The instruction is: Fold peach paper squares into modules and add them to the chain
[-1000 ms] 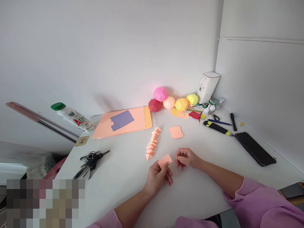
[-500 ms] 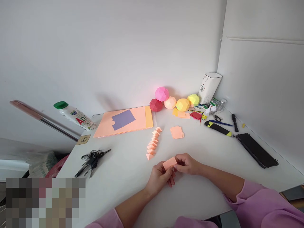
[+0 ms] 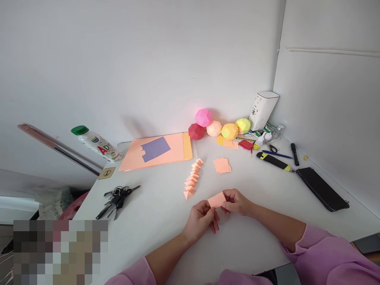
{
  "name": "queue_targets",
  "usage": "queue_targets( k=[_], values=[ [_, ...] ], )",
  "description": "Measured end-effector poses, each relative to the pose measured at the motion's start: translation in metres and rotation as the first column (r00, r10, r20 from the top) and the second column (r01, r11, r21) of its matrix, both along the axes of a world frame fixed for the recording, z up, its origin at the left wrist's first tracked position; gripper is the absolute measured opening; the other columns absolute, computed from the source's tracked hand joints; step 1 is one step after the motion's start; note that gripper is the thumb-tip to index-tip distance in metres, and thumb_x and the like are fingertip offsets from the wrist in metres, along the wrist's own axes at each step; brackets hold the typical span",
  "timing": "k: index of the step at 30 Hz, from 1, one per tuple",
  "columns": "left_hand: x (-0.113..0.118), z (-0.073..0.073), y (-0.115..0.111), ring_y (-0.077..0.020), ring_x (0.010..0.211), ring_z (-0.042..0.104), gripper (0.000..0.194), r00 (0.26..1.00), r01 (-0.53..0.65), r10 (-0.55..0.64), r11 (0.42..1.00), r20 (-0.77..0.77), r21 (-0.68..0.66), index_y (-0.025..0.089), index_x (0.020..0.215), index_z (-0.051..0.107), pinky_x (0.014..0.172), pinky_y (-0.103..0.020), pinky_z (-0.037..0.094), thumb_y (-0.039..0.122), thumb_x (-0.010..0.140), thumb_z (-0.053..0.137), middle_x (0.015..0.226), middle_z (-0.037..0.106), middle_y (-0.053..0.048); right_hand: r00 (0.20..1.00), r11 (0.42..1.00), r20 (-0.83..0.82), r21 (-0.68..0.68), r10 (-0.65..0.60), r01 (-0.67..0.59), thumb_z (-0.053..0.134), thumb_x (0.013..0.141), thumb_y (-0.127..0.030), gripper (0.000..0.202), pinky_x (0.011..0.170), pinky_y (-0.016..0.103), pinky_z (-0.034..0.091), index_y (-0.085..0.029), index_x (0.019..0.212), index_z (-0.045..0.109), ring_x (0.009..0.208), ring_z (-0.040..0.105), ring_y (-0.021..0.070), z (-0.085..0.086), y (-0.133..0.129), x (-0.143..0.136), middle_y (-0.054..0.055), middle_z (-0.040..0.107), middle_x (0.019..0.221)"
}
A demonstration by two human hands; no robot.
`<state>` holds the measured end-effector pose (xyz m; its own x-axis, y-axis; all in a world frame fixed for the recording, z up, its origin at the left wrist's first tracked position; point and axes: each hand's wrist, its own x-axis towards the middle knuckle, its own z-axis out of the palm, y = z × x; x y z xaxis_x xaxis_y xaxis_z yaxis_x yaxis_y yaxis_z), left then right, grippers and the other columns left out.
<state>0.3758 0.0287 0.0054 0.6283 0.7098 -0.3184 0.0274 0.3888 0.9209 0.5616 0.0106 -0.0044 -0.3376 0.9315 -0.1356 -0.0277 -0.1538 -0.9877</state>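
A small peach paper (image 3: 216,200) is held up over the white table (image 3: 160,233), a bit below and right of the middle of the frame. The left hand (image 3: 202,217) pinches its left and lower edge between the thumb and fingers. The right hand (image 3: 235,202) pinches its right end, with the thumb in front.

The paper looks very light, and I think it would bend easily. It does not look slippery, but a hard squeeze could make a crease or a wrinkle in the wrong spot. The best place to hold it seems to be by the two short ends, with soft fingertips, so the flat middle stays smooth.

Up from the hands, near the middle of the frame, a row of little folded peach pieces (image 3: 192,180) leans in a line. Right of it lies a small pile of peach squares (image 3: 222,165).

One second ago, the right hand was apart from the paper, and only the left hand held it. Now both hands have it, and the paper is a little more to the right in the frame. The row and the pile look the same as before
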Motion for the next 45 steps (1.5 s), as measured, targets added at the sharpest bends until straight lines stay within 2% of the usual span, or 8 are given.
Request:
queue_targets(
  k=[7,11,15,18,22,36,40,45],
  values=[
    [-0.002,-0.004,0.004,-0.0122,0.042,0.057,0.023,0.988,-0.104,0.113,0.99,0.106,-0.093,0.018,0.074,0.04,0.038,-0.024,0.045,0.036,0.081,0.052,0.063,0.061,0.001,0.989,0.991,-0.067,-0.006,-0.132,0.132,0.055,0.074,-0.025,0.013,0.045,0.021,0.034,-0.013,0.077,0.054,0.045,0.045,0.0081,0.004,0.003,0.003,-0.003,0.054,0.054],
    [-0.001,-0.003,0.006,-0.0129,0.044,0.057,0.026,0.973,-0.132,0.152,0.984,0.175,-0.122,0.018,0.082,0.042,0.038,-0.025,0.047,0.043,0.084,0.046,0.069,0.063,-0.002,0.992,0.992,-0.002,0.011,-0.123,0.123,0.057,0.077,-0.029,0.015,0.048,0.022,0.038,-0.014,0.076,0.052,0.05,0.047,0.0092,0.001,0.001,0.001,-0.002,0.054,0.059],
    [-0.001,-0.001,0.008,-0.0131,0.044,0.057,0.036,0.969,-0.098,0.122,0.988,0.214,-0.117,0.015,0.085,0.048,0.036,-0.025,0.046,0.05,0.087,0.038,0.069,0.061,-0.003,0.987,0.991,0.122,0.089,-0.109,0.099,0.06,0.077,-0.03,0.021,0.046,0.021,0.035,-0.015,0.066,0.051,0.049,0.044,0.0085,0.001,-0.002,-0.003,-0.004,0.049,0.056],
    [-0.002,0.0,0.008,-0.0126,0.044,0.056,0.037,0.969,-0.09,0.112,0.99,0.219,-0.107,0.014,0.083,0.05,0.036,-0.024,0.046,0.05,0.086,0.04,0.067,0.059,-0.002,0.975,0.986,0.171,0.112,-0.14,0.122,0.06,0.078,-0.031,0.025,0.046,0.021,0.035,-0.016,0.062,0.05,0.049,0.044,0.009,0.001,-0.003,-0.005,-0.004,0.048,0.054],
    [-0.002,-0.001,0.008,-0.0114,0.044,0.056,0.034,0.971,-0.076,0.097,0.992,0.22,-0.104,0.014,0.086,0.052,0.037,-0.024,0.046,0.047,0.086,0.044,0.067,0.058,-0.002,0.972,0.984,0.174,0.106,-0.157,0.14,0.059,0.079,-0.031,0.021,0.047,0.023,0.038,-0.015,0.067,0.055,0.049,0.046,0.0093,0.0,-0.002,-0.006,-0.001,0.055,0.061],
    [-0.002,-0.005,0.009,-0.0117,0.044,0.056,0.033,0.97,-0.088,0.11,0.99,0.218,-0.107,0.014,0.088,0.052,0.035,-0.023,0.046,0.046,0.085,0.046,0.068,0.058,-0.002,0.952,0.972,0.223,0.153,-0.209,0.178,0.058,0.079,-0.031,0.02,0.045,0.023,0.04,-0.014,0.069,0.062,0.047,0.049,0.0102,0.002,-0.002,-0.009,-0.001,0.053,0.055],
    [-0.003,-0.003,0.009,-0.0113,0.045,0.056,0.029,0.972,-0.072,0.092,0.993,0.218,-0.097,0.014,0.089,0.053,0.036,-0.023,0.047,0.042,0.085,0.047,0.07,0.058,-0.002,0.945,0.969,0.235,0.153,-0.226,0.193,0.058,0.079,-0.029,0.019,0.045,0.022,0.041,-0.014,0.067,0.061,0.046,0.049,0.0099,0.002,-0.002,-0.008,-0.002,0.053,0.054],
    [-0.005,-0.004,0.009,-0.0122,0.047,0.058,0.025,0.97,-0.048,0.072,0.993,0.233,-0.107,0.015,0.099,0.051,0.038,-0.024,0.047,0.033,0.082,0.052,0.074,0.059,-0.002,0.952,0.967,0.209,0.175,-0.223,0.188,0.056,0.079,-0.024,0.014,0.044,0.022,0.041,-0.014,0.074,0.064,0.046,0.048,0.0092,-0.002,-0.001,-0.008,0.0,0.056,0.06]
  ],
)
